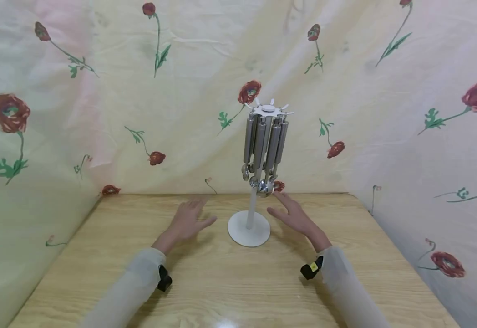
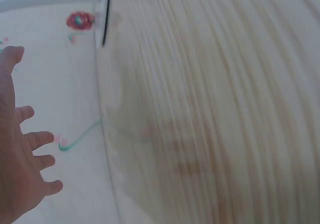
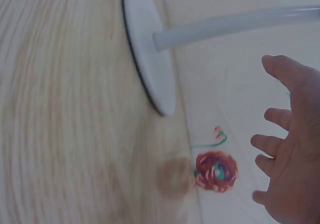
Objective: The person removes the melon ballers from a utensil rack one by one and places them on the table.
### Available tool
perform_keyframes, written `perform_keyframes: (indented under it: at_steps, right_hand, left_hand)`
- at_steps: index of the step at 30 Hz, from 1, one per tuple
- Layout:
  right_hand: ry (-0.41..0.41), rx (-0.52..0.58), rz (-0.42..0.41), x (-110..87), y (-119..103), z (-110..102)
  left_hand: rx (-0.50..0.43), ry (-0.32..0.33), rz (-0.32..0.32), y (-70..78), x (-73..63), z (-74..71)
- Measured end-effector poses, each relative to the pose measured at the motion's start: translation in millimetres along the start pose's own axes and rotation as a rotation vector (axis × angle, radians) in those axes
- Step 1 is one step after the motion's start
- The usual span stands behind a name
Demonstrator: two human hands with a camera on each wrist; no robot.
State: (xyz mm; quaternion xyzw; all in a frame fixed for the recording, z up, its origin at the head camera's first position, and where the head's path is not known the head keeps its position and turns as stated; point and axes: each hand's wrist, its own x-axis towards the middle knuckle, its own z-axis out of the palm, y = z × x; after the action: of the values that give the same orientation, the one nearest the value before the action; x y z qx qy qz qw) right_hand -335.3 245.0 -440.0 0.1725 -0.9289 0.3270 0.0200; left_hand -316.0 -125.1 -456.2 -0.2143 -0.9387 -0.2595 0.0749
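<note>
A white stand with a round base (image 1: 238, 234) and a thin pole rises from the wooden table, right of centre. From its white star-shaped top (image 1: 268, 109) hang several metal kitchen utensils (image 1: 261, 141) with long steel handles, their bowl-like ends lowest. Left of the stand, my left hand (image 1: 187, 221) hovers with fingers spread, holding nothing. My right hand (image 1: 293, 216) is on the other side, fingers extended, also bare. In the right wrist view the pole (image 3: 210, 31) runs past my right hand (image 3: 292, 144) with a gap between them.
The pale wooden table (image 1: 238, 282) meets flower-printed cloth (image 1: 197, 114) at the back and on both sides. Black wrist cameras (image 1: 164, 279) are strapped over my light sleeves (image 1: 128, 287).
</note>
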Motion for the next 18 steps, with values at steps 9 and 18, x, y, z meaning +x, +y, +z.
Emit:
perform_keyframes:
  at_steps: [9,18]
  right_hand:
    - [0.011,0.351,-0.049,4.6,-19.3,-0.2]
    - [-0.003,0.622,-0.098,9.0,-32.7,8.1]
  left_hand:
    - [-0.622,-0.032,-0.13,31.4,15.9,32.7]
    - [-0.944,-0.033,-0.092,53.4,34.4,65.3]
